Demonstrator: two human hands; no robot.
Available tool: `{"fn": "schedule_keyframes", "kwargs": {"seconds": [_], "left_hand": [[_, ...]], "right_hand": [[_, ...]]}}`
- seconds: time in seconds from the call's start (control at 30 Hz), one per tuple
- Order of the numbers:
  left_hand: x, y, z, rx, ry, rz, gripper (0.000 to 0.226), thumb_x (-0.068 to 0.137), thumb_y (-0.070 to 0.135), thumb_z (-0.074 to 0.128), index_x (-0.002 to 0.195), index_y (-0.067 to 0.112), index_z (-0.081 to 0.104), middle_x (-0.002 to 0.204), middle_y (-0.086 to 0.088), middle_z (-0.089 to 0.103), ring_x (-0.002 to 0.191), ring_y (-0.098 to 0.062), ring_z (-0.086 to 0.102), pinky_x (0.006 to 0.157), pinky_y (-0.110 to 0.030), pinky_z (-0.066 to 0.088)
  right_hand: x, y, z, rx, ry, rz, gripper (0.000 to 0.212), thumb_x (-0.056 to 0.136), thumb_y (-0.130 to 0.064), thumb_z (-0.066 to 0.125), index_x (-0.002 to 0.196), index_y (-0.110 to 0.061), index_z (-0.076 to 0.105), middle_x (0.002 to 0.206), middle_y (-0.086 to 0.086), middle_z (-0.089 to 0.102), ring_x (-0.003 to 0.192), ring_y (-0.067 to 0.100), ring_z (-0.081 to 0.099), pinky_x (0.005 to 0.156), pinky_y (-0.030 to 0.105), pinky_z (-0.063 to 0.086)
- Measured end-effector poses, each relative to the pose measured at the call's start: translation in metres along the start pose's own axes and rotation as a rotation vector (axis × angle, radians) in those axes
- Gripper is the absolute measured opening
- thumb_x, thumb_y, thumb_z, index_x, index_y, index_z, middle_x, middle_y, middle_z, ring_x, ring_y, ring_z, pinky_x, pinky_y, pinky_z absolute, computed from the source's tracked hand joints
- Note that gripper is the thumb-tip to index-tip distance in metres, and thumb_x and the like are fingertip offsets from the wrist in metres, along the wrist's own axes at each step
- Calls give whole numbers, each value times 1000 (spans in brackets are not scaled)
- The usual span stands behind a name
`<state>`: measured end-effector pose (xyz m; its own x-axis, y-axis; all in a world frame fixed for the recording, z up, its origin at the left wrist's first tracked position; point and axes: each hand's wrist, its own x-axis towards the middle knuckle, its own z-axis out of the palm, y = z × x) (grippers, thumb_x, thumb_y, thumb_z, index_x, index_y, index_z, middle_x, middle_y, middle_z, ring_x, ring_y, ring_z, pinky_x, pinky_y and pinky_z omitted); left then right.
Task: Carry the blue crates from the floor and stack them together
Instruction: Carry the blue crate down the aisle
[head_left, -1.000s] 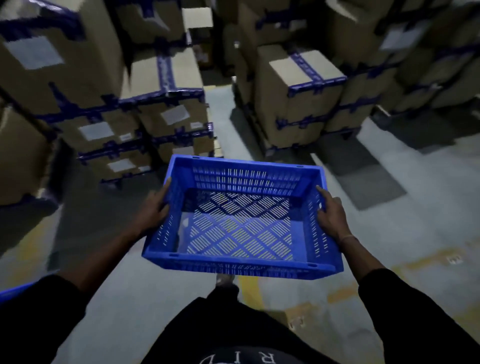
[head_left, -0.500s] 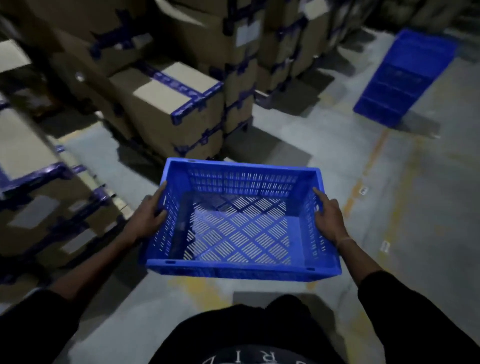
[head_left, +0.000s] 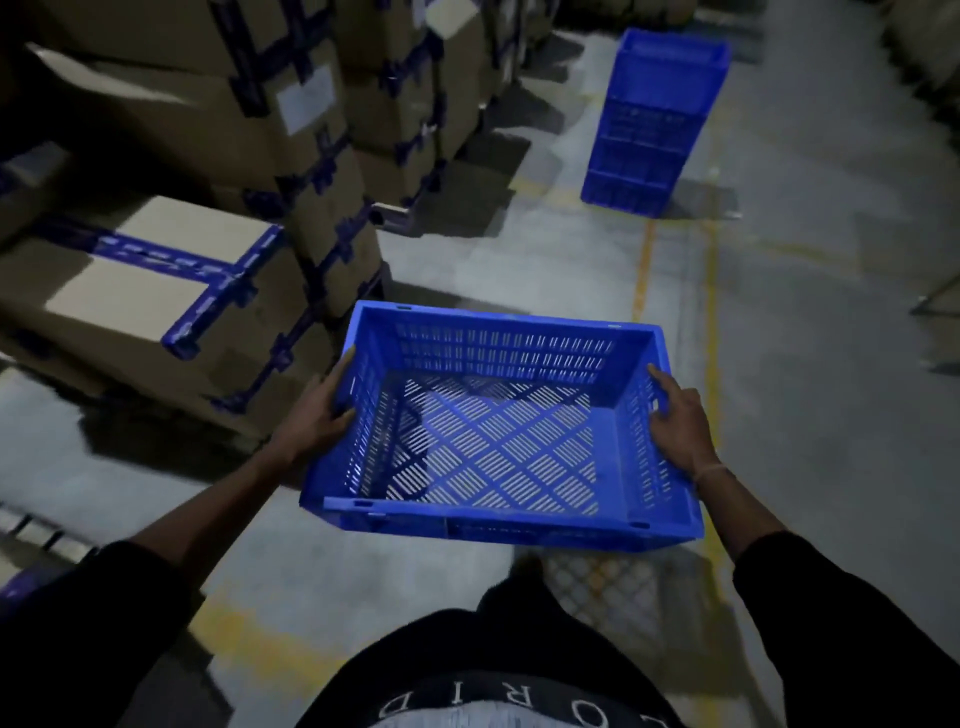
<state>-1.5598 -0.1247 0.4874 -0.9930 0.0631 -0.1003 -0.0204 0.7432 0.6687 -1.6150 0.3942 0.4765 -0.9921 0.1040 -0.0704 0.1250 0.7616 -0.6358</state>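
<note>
An empty blue slotted crate (head_left: 498, 512) is held level in front of my body, above the concrete floor. My left hand (head_left: 317, 415) grips its left wall, fingers curled over the rim. My right hand (head_left: 678, 423) grips its right wall the same way. Further ahead, at the upper right, a stack of blue crates (head_left: 657, 122) stands on the floor, well apart from the one I hold.
Tall stacks of cardboard boxes (head_left: 291, 171) bound with blue tape line the left side. One lower box (head_left: 150, 291) juts out near my left arm. Yellow floor lines (head_left: 644, 270) run toward the crate stack along an open concrete aisle.
My view has swung right and moved forward: the boxes slid to the left and the stack of blue crates came closer to the middle. Both hands kept their hold on the crate.
</note>
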Motion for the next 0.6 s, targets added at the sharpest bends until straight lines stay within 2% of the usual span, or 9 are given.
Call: {"fn": "schedule_keyframes", "kwargs": {"seconds": [0.13, 0.23, 0.3, 0.4, 0.6], "left_hand": [[84, 29, 7, 32, 13, -9, 86, 89, 38, 56, 159, 49, 8, 144, -18, 46, 127, -33, 54, 107, -47, 45], [149, 48, 12, 51, 13, -18, 82, 97, 21, 60, 159, 48, 15, 137, -19, 47, 123, -35, 54, 105, -46, 45], [187, 60, 17, 67, 16, 2, 79, 97, 23, 59, 159, 48, 16, 131, -17, 46, 120, -36, 55, 104, -45, 45], [240, 77, 21, 61, 25, 8, 79, 96, 24, 59, 159, 47, 17, 128, -16, 49, 116, -34, 58, 101, -43, 48], [361, 99, 25, 54, -4, 34, 79, 97, 22, 61, 159, 48, 18, 130, -14, 48, 113, -27, 57, 101, -48, 48]], "right_hand": [[68, 5, -31, 15, 25, 40, 63, 99, 0, 48, 155, -26, 37, 117, 14, 42, 82, 23, 45, 84, 32, 44], [124, 10, -52, 24, 41, 46, 60, 101, -3, 46, 155, -28, 38, 119, 15, 44, 72, 19, 47, 79, 30, 41], [156, 14, -62, 19, 64, 50, 59, 101, -3, 45, 154, -29, 38, 118, 14, 43, 66, 17, 49, 75, 30, 41], [200, 19, -77, -15, 100, 65, 59, 101, -3, 45, 154, -28, 40, 116, 19, 43, 64, 24, 49, 71, 30, 40], [298, 21, -95, -56, 133, 113, 58, 101, -3, 46, 153, -28, 42, 120, 22, 44, 75, 36, 53, 76, 32, 42]]}}
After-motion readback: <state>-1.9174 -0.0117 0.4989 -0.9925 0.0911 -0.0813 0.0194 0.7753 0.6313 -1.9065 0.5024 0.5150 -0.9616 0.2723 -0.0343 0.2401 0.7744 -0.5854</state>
